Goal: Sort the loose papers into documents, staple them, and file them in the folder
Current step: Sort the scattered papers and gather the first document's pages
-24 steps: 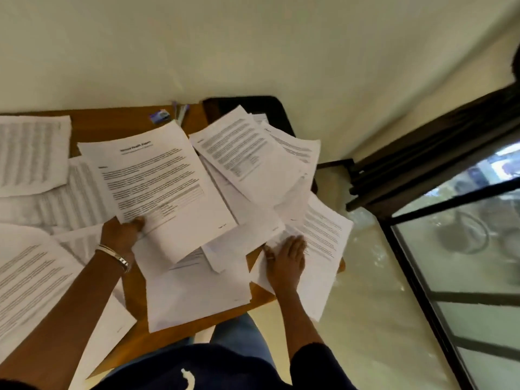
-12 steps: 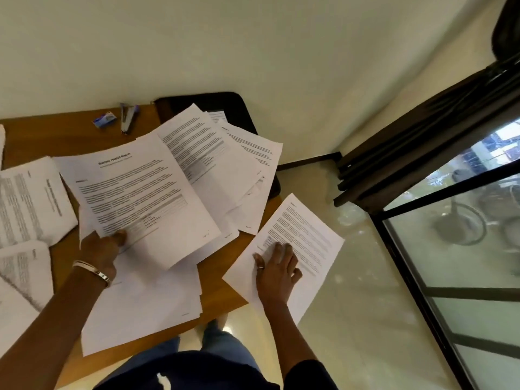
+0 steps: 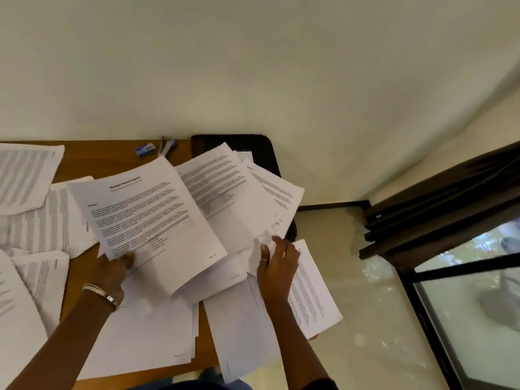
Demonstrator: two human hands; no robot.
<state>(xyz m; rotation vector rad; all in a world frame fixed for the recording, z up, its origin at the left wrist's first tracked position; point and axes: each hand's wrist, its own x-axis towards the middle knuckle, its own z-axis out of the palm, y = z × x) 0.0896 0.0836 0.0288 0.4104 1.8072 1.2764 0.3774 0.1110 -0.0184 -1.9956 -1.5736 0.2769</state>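
Head view: your left hand (image 3: 112,273) pinches the near edge of a title page (image 3: 146,220), thumb on top, fingers curled under; heading reads something like "Sample Health Report", blurry. A bangle (image 3: 102,295) sits on that wrist. Your right hand (image 3: 277,266) reaches at the near corners of the fanned sheets (image 3: 239,198); fingers loosely curled on the paper edges, ring on one finger, but you cannot tell if it actually grips a sheet. Below that forearm two sheets (image 3: 312,294) overhang the right edge of the wooden table (image 3: 112,156). A neat stack of sheets (image 3: 146,342) lies at the near edge under your left arm. More printed pages (image 3: 31,198) are spread over the left side, overlapping. A black folder (image 3: 261,147) lies at the far right corner, partly under the fanned sheets. Stapler (image 3: 166,146) and a small blue box (image 3: 145,149) sit at the far edge beside the wall, just left of the folder. Window frame (image 3: 439,220) at right.
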